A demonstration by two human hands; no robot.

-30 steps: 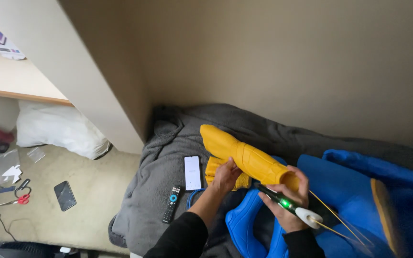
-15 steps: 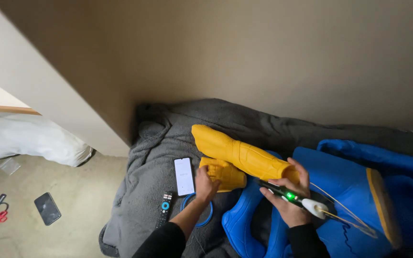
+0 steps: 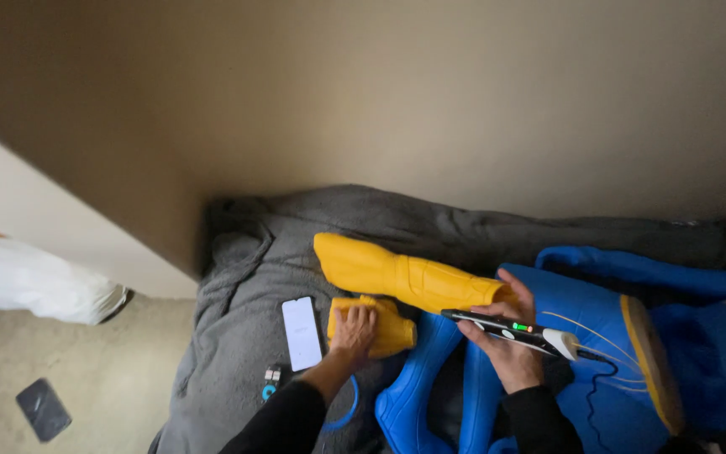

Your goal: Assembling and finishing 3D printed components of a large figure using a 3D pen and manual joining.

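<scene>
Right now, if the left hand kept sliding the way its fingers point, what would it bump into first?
The left hand lies on a small yellow piece, fingers pointing up toward the wall. Going straight on, it would probably meet the long yellow part just beyond, though depth is hard to judge from this view.

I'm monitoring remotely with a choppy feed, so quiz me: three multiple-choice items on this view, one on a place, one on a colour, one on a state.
1. Where does the phone lie?
A on the grey blanket
B on the floor
C in a hand

2. What colour is the long moulded part?
A red
B yellow
C green

3. What does the right hand do?
A hangs empty
B rests flat
C grips a pen-like tool

Answers: 1 A, blanket shows all around it. 2 B, plainly yellow. 3 C, fingers wrap the tool.
</scene>
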